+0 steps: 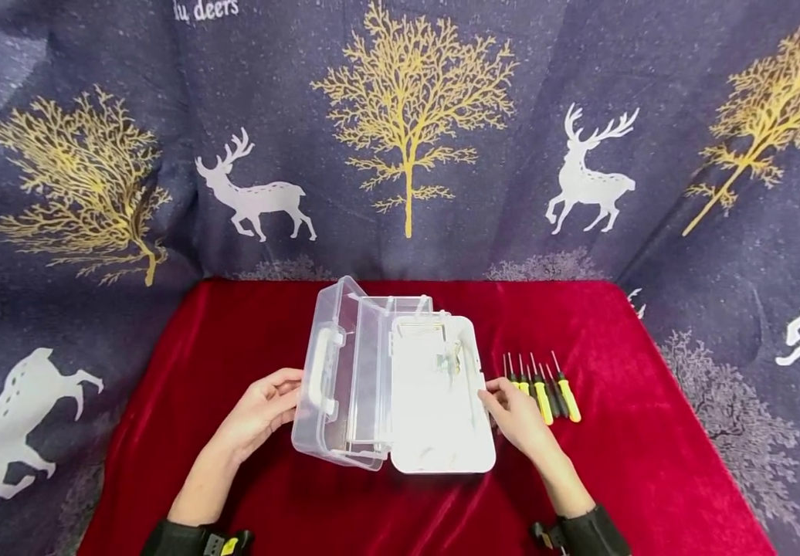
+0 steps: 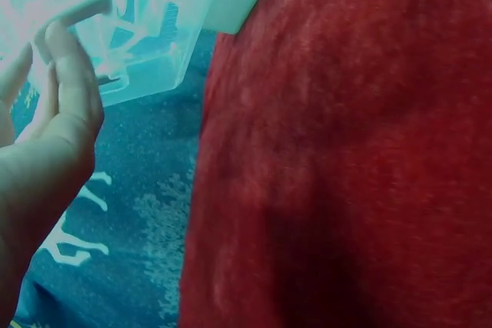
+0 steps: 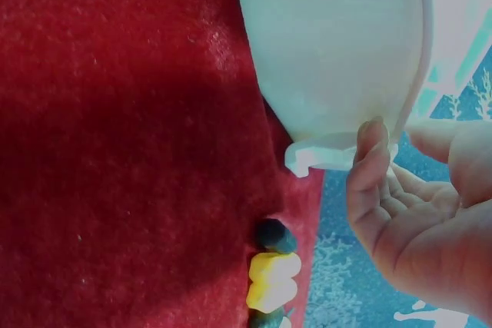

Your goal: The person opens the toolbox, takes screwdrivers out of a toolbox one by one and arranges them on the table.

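Observation:
A plastic storage box with a white base stands with its clear lid swung over to the left. On the lid's outer face is a white carry handle. My left hand is at that face, fingers extended against it; in the left wrist view the fingertips overlap the handle. With thumb and fingers, my right hand pinches the base's right rim, beside a white latch. Glare washes out much of the base's inside, where a few small shiny items show.
Several screwdrivers with yellow and black handles lie in a row just right of the box. Red velvet cloth covers the table. Behind hangs a dark blue curtain printed with deer and gold trees.

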Demonstrator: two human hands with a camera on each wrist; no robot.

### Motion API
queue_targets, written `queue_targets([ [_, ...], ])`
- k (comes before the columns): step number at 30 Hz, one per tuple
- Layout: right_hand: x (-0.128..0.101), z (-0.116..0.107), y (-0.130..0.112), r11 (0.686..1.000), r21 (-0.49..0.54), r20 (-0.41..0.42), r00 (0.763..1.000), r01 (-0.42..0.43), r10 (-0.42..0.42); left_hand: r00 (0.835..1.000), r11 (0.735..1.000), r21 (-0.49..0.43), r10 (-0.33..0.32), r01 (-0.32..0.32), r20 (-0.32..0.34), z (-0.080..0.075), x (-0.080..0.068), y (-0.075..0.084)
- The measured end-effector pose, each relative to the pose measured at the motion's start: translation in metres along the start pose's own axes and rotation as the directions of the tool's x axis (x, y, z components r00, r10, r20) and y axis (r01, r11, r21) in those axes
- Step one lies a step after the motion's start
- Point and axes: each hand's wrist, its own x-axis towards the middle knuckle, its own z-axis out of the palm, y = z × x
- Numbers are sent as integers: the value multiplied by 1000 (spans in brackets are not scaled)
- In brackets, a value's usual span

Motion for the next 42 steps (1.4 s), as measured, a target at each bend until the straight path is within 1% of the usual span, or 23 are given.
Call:
queue_targets([
  [3, -1, -1, 1, 1000, 26, -4, 1000, -16, 16, 998, 999, 39, -13, 10, 66, 6, 5, 1],
  [6, -3, 0, 1, 999, 44, -1, 1000, -23, 23, 996, 996, 84, -17, 10, 88, 15, 9, 6],
  [8, -4, 1, 1, 998, 58, 2, 1000, -29, 29, 997, 991, 137, -8, -2, 74, 21, 13, 10],
  [12, -3, 2, 3, 996, 79, -3, 999, -43, 43, 999, 967, 255, 16, -22, 28, 35, 23, 18],
  [14, -3, 2, 3, 995, 86, -6, 999, -43, 44, 999, 959, 280, 34, -38, 19, 40, 26, 20],
  [18, -3, 4, 4, 995, 92, -5, 999, -34, 35, 997, 965, 252, 72, -75, 23, 47, 30, 18],
  [23, -5, 5, 4, 995, 94, -13, 999, -44, 45, 996, 977, 198, 86, -81, -19, 54, 29, 14],
  [27, -6, 5, 5, 993, 97, -25, 998, -61, 64, 993, 974, 200, 112, -102, -40, 65, 32, 14],
  [29, -6, 5, 6, 993, 98, -26, 997, -68, 71, 992, 975, 195, 115, -104, -47, 72, 36, 15],
  [32, -7, 4, 6, 992, 100, -25, 997, -71, 74, 995, 985, 154, 87, -79, -50, 82, 40, 13],
  [36, -7, 2, 6, 993, 102, -25, 998, -62, 65, 998, 997, 56, 46, -44, -44, 92, 43, 8],
  [39, -7, 0, 8, 992, 109, -24, 998, -61, 64, 999, 999, 1, 40, -40, -29, 97, 46, 3],
  [42, -7, -2, 10, 990, 123, -21, 997, -72, 75, 1000, 999, -25, 26, -27, -11, 104, 50, -3],
])
